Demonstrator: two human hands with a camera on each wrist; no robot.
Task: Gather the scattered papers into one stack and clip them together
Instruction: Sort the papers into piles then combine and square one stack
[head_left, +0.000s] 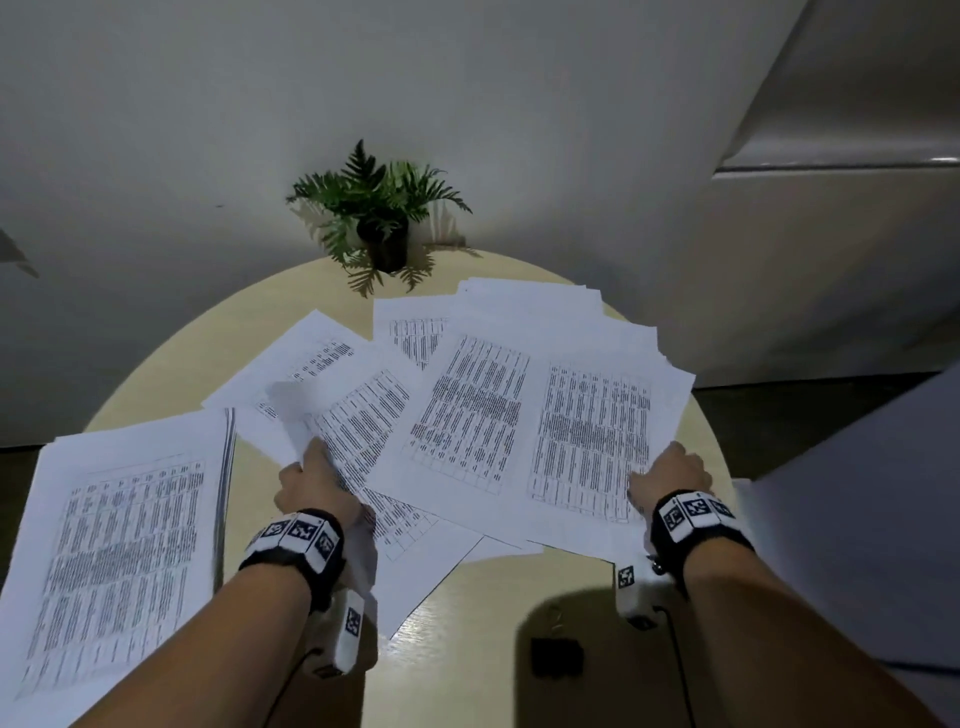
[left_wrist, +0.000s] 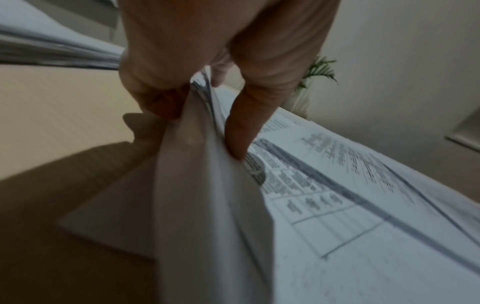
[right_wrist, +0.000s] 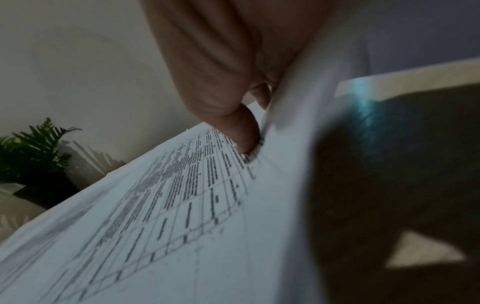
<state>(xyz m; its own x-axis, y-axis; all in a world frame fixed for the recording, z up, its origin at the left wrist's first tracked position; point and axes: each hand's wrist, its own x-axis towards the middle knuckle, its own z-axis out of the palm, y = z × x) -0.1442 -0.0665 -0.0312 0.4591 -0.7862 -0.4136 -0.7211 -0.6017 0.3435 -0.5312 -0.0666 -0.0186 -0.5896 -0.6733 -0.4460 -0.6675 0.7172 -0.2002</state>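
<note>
A pale wall (head_left: 467, 104) rises beyond both hands; the round wooden table (head_left: 467, 623) lies beneath them. Printed papers (head_left: 478, 415) fan across the table between and ahead of the hands, with a separate stack (head_left: 119, 545) to the outside of the left hand (head_left: 311, 483), which pinches several sheets. The right hand (head_left: 670, 475) grips a sheaf by its near edge. A potted plant (head_left: 379, 218) stands far ahead; a black clip (head_left: 556, 656) lies behind the right wrist.
</note>
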